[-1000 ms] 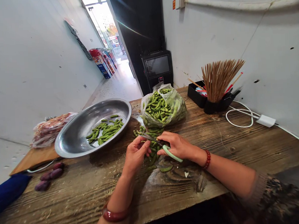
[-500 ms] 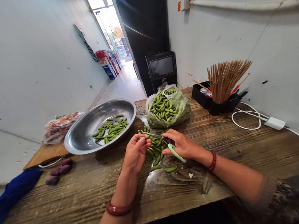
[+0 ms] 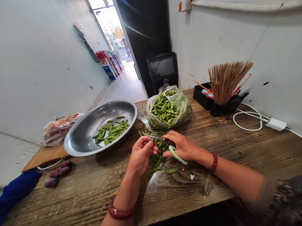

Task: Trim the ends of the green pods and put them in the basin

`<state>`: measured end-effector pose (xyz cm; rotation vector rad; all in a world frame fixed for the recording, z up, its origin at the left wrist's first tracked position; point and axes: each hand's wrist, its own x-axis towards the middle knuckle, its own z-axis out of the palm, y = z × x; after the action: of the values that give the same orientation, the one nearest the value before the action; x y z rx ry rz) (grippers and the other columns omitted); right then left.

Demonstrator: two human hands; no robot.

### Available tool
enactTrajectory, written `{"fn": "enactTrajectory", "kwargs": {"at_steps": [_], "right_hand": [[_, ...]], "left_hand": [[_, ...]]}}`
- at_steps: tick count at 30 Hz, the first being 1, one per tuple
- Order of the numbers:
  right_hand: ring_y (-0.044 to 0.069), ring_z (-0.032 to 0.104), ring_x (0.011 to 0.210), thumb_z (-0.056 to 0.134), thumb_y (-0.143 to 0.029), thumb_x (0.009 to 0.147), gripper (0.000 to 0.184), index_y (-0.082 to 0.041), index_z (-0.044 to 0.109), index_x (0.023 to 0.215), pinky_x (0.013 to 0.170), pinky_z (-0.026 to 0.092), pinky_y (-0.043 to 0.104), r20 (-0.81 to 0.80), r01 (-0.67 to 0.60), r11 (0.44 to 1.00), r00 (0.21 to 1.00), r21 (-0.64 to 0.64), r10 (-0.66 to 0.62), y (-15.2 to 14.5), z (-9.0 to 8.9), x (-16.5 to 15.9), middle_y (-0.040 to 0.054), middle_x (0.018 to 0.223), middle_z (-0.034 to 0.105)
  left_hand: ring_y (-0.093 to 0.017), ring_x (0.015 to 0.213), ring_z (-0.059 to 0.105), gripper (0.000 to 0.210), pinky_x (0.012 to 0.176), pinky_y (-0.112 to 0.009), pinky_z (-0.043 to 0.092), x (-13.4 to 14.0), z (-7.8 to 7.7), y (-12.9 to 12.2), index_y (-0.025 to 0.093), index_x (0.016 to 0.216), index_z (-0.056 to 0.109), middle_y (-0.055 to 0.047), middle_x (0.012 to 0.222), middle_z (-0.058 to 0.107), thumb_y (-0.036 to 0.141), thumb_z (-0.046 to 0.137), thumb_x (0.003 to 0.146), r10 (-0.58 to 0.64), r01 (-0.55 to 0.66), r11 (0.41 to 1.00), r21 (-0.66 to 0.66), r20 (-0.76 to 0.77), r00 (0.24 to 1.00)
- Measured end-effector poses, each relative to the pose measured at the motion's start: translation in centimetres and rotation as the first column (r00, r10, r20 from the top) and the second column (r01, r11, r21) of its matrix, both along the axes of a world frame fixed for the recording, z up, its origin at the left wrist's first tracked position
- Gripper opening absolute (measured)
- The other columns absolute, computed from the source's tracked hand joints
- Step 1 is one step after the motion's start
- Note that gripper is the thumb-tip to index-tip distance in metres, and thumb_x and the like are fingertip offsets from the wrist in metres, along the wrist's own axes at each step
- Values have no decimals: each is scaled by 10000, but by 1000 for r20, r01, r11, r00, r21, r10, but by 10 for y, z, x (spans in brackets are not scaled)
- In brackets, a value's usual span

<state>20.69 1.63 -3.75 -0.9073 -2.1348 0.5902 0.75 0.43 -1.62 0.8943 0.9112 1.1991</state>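
Observation:
Green-handled scissors (image 3: 177, 155) are in my right hand (image 3: 184, 146), their blades pointing left to the fingertips of my other hand. My left hand (image 3: 142, 155) pinches an edamame pod (image 3: 153, 139), mostly hidden by fingers and blades. Beneath both hands lies a loose pile of edamame pods (image 3: 158, 159) on the wooden table (image 3: 99, 195). Just behind the pile stands a clear plastic bag (image 3: 184, 113) full of pods. To the left, a wide steel basin (image 3: 79, 139) has pods lying in its bottom.
Several purple-red oval things (image 3: 59, 172) lie at the left, near a blue cloth (image 3: 18, 188) and a bagged bundle (image 3: 60, 128) on a wooden board (image 3: 40, 156). At the right are wooden skewers (image 3: 226, 83) in a black holder and a white cable with an adapter (image 3: 276, 124).
My left hand has shifted slightly right, bringing the pod closer to the scissors. My right hand stays almost in place, still holding the scissors.

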Motion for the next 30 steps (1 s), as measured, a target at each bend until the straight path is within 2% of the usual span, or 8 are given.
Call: {"fn": "enactTrajectory", "kwargs": {"at_steps": [4,11,18,25,30], "right_hand": [[200,582,905,790,-362,711,509,-163,586,1132,796,494,327,1,-7,1000,1000,0,7,0,0,0,76,1017,594],[189,575,859,800,-371,697,546,-156,581,1148,764,495,318,-8,15,1000,1000,-20,-15,2,-3,-1,74,1004,595],[193,573,865,817,-380,675,592,-156,579,1168,771,495,324,43,-10,1000,999,-23,11,-1,-1,0,72,1008,585],[187,570,863,823,-379,668,602,-169,576,1175,766,492,314,42,-15,1000,999,-23,16,-3,3,0,60,998,579],[188,579,856,798,-381,704,530,-162,597,1143,771,487,312,54,-20,999,998,-24,22,-2,1,0,63,979,595]], "left_hand": [[-65,498,560,241,455,-158,446,2,-1,-3,124,875,645,-6,683,645,295,749,741,-52,53,999,5,-108,993],[-53,493,516,250,440,-148,405,0,2,-1,149,869,610,23,666,608,308,748,736,43,-41,999,27,-88,995],[-60,475,511,250,427,-161,390,4,-1,-4,140,883,628,17,663,602,325,727,747,7,11,997,78,-219,976],[-61,445,488,240,402,-167,369,4,-5,-3,140,871,628,23,637,589,332,713,756,-3,37,993,115,-283,959],[-60,446,477,210,406,-170,358,2,-5,-3,138,836,642,17,639,593,324,708,763,-11,48,993,112,-311,950]]}}
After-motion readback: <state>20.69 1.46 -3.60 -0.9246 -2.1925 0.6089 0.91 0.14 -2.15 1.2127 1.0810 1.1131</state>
